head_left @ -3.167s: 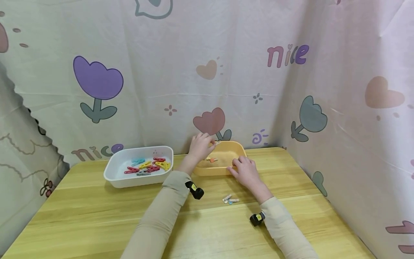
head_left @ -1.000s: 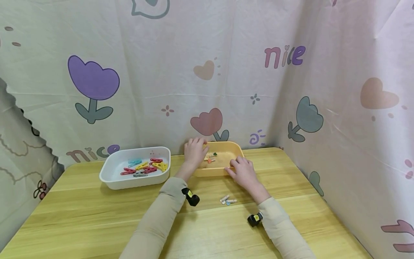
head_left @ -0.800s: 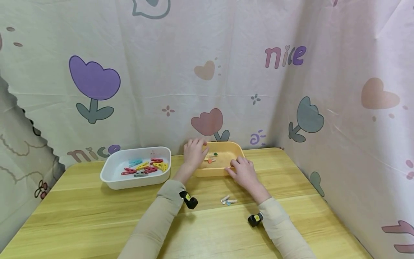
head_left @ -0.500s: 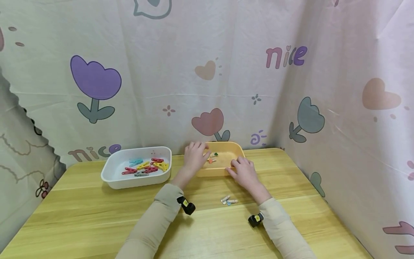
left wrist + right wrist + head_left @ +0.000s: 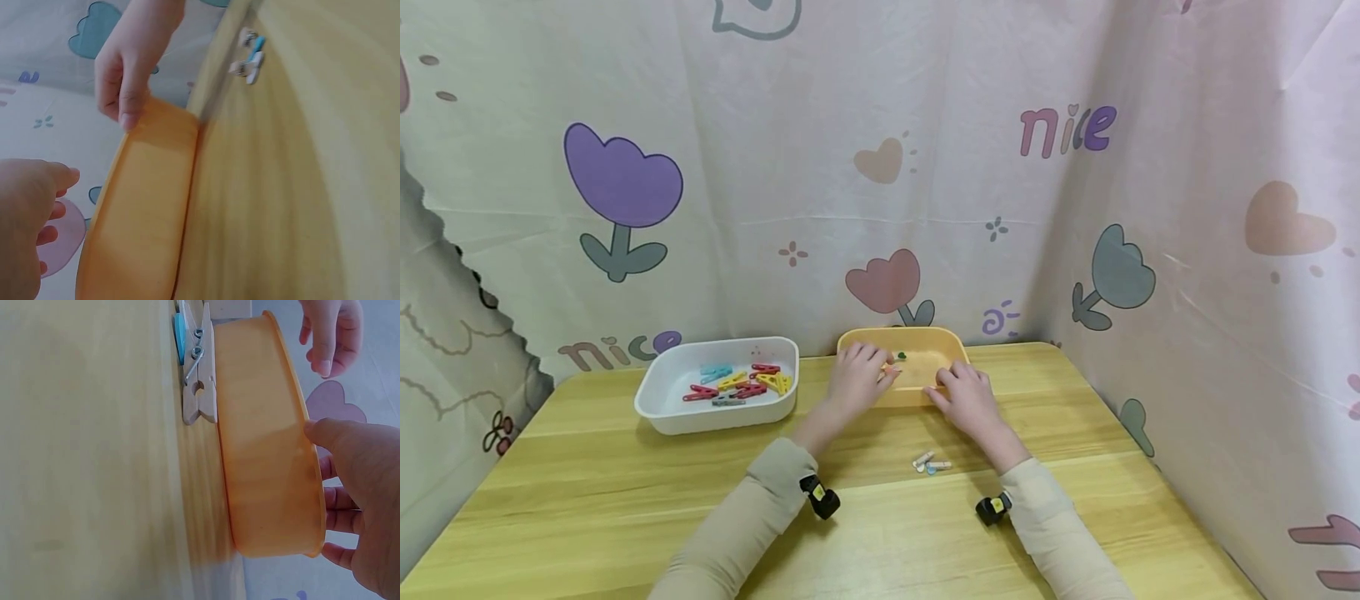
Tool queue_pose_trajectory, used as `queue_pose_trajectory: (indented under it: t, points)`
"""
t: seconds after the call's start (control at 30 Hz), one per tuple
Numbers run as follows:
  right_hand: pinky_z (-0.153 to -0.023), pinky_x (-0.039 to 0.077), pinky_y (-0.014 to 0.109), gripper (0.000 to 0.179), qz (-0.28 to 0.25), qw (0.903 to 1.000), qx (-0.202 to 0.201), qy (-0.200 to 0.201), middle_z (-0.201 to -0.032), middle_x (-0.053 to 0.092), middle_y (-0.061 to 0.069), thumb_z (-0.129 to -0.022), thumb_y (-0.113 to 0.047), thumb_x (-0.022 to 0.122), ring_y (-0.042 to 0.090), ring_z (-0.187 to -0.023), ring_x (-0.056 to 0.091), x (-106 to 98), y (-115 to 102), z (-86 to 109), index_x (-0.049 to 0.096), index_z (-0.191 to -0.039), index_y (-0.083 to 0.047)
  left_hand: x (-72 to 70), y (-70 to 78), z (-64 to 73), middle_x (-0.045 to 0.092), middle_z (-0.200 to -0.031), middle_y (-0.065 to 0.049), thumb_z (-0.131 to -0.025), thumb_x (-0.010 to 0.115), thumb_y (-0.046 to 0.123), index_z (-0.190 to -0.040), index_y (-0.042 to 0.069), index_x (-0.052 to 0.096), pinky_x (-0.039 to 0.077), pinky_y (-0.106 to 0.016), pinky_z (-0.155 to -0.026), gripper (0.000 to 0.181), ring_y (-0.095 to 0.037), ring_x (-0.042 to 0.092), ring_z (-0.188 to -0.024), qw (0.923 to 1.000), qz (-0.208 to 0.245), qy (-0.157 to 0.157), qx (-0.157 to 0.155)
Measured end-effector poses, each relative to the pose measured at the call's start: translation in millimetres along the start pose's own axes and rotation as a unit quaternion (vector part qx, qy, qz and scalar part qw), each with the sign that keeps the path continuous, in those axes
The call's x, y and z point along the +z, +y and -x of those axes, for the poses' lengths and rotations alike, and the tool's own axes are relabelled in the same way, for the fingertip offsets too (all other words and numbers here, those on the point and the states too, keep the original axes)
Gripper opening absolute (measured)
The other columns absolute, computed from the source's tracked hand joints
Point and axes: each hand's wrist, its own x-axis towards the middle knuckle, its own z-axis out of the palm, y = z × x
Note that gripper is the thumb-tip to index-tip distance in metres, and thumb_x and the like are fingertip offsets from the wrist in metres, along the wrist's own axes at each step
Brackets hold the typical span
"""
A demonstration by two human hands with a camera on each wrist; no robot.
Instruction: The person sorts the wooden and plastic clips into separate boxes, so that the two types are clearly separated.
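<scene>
The yellow tray (image 5: pixel 895 399) stands at the back of the table. Its near rim is gripped by my right hand (image 5: pixel 967 400), thumb on the outer wall and fingers over the inside, as the right wrist view shows. My left hand (image 5: pixel 859 377) hangs over the tray's left part, fingers loosely bent, thumb apart, nothing seen between them. Close to its fingertips lies a small orange-tipped clothespin (image 5: pixel 891 369); a green-tipped clothespin (image 5: pixel 901 357) lies farther back. In front of the tray, two small wooden clothespins (image 5: pixel 199 394) with blue and white decorations lie on the table.
On the left stands a white tray (image 5: pixel 715 422) with several red, yellow, blue and grey plastic clothespins (image 5: pixel 737 387). A printed cloth (image 5: pixel 760 167) hangs behind and beside the wooden table (image 5: pixel 910 542).
Earlier my left hand held a small clothespin above the yellow tray; a green-tipped one then showed inside. Since then that hand has come lower and nearer. My right hand keeps its grip.
</scene>
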Motion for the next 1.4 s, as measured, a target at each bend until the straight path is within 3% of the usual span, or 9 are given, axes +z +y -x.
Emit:
queue_pose_trajectory:
  t: [0.2, 0.53, 0.77, 1.07, 1.4]
  points:
    - [-0.087, 0.043, 0.049, 0.030, 0.003, 1.0000, -0.005, 0.005, -0.087, 0.051, 0.002, -0.093, -0.044, 0.062, 0.021, -0.084, 0.052, 0, 0, -1.0, 0.061, -0.091, -0.015, -2.0, 5.2, 10.7, 0.064, -0.103, 0.004, -0.091, 0.067, 0.039, -0.104, 0.020, 0.065, 0.043, -0.043, -0.095, 0.023, -0.020, 0.054, -0.103, 0.9986, -0.022, -0.032, 0.037]
    - [-0.088, 0.043, 0.050, 0.030, 0.009, 0.9999, -0.009, 0.005, -0.087, 0.051, 0.002, -0.093, -0.044, 0.062, 0.021, -0.083, 0.052, 0, 1, -2.2, 0.060, -0.091, -0.014, -6.2, 10.1, 22.8, 0.065, -0.104, 0.002, -0.087, 0.071, 0.036, -0.098, 0.021, 0.065, 0.039, -0.044, -0.101, 0.020, -0.022, 0.056, -0.104, 0.9947, -0.028, -0.024, 0.096]
    - [-0.088, 0.042, 0.050, 0.030, 0.005, 0.9999, -0.007, 0.005, -0.087, 0.050, 0.002, -0.093, -0.044, 0.062, 0.021, -0.084, 0.051, 0, 2, -2.1, 0.060, -0.090, -0.015, -9.4, 13.8, 31.2, 0.062, -0.102, 0.002, -0.089, 0.069, 0.038, -0.099, 0.021, 0.065, 0.042, -0.047, -0.100, 0.021, -0.021, 0.056, -0.105, 0.9905, -0.025, -0.061, 0.121]
    - [-0.089, 0.041, 0.049, 0.029, 0.001, 1.0000, -0.001, -0.001, -0.087, 0.050, 0.002, -0.094, -0.044, 0.061, 0.022, -0.085, 0.051, 1, 2, -0.8, 0.060, -0.092, -0.015, -5.1, 20.1, 44.0, 0.062, -0.107, 0.006, -0.091, 0.065, 0.044, -0.103, 0.024, 0.066, 0.043, -0.041, -0.096, 0.024, -0.017, 0.052, -0.106, 0.9760, -0.062, -0.109, 0.177]
    - [-0.087, 0.041, 0.050, 0.028, -0.003, 0.9999, -0.005, 0.011, -0.086, 0.050, 0.003, -0.093, -0.042, 0.063, 0.022, -0.084, 0.050, 2, 1, 0.7, 0.059, -0.089, -0.015, -6.5, 30.0, 53.3, 0.063, -0.107, 0.008, -0.092, 0.062, 0.047, -0.101, 0.027, 0.067, 0.042, -0.038, -0.096, 0.022, -0.016, 0.054, -0.107, 0.9560, -0.053, -0.146, 0.249]
